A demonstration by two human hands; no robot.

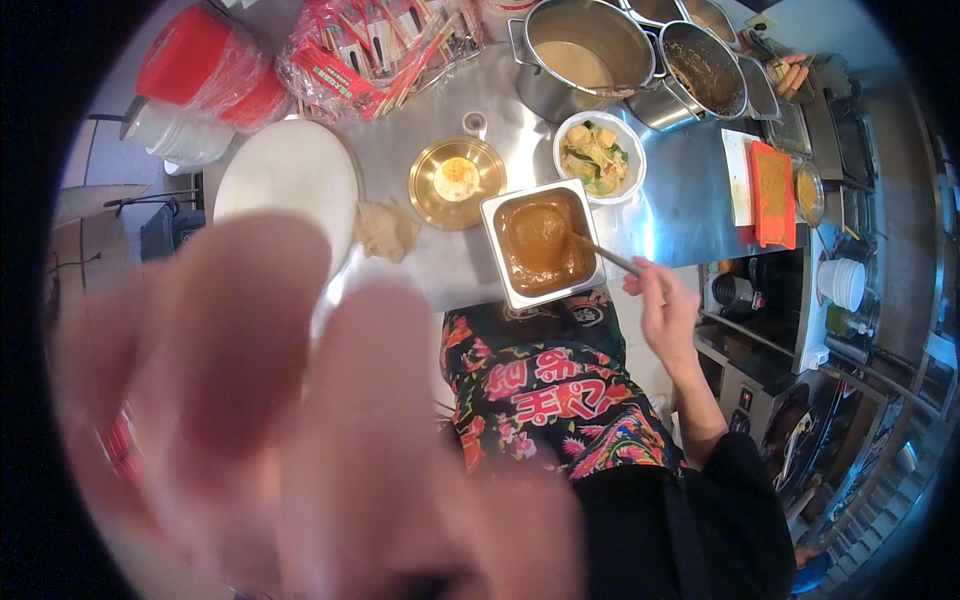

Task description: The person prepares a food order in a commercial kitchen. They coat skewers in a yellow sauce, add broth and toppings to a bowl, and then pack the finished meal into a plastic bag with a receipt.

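My left hand [322,420] is raised close to the camera, large and blurred, with its fingers apart and nothing seen in it. It hides much of the lower left. My right hand [667,309] grips the handle of a metal ladle [611,257]. The ladle's other end dips into thick brown sauce [536,232] in a square stainless steel pan [517,298] at the counter's front edge. Behind the pan, a fried egg [456,179] lies on a round gold-coloured metal plate [424,207]. A white bowl [637,174] of greens and pale fried pieces stands behind the pan's right side.
A white round board [289,176] and a crumpled tan cloth [386,229] are on the left. Stockpots [551,94] stand at the back right, bagged chopsticks [375,67] at the back. An orange tray [772,195] lies at the right end of the steel counter [675,225].
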